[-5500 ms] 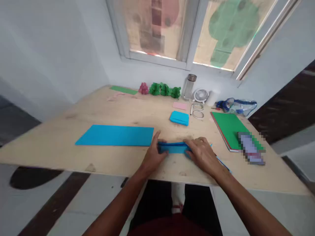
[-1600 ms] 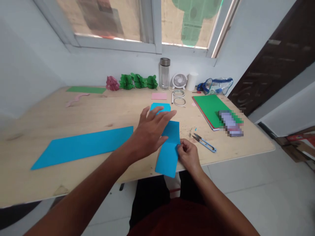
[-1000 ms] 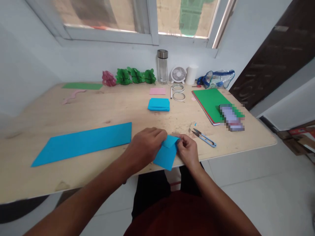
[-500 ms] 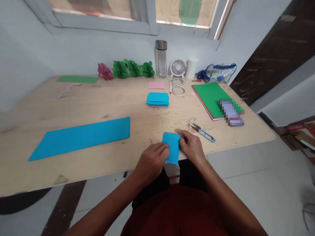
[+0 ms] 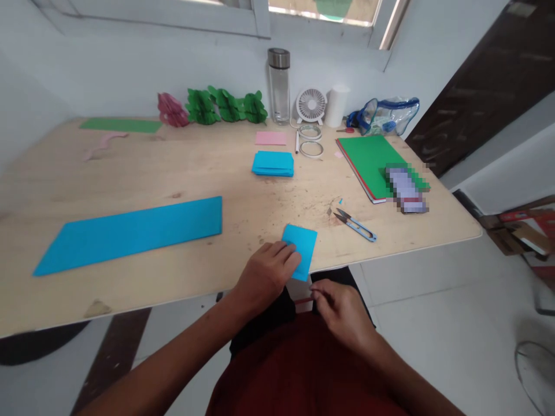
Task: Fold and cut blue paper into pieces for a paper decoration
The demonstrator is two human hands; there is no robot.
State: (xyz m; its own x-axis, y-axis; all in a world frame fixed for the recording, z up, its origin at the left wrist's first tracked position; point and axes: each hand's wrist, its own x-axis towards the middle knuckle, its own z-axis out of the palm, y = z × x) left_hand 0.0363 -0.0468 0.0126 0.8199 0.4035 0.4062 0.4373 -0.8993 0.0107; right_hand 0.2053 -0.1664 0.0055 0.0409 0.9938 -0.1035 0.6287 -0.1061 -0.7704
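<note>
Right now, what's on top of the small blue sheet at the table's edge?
The left hand covers part of the sheet, hiding its lower left; the rest shows bare blue.

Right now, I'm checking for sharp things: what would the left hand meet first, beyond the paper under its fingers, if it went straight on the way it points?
Past the folded blue paper, the left hand would probably meet the snips, near their tips, though its exact heading is unclear.
</note>
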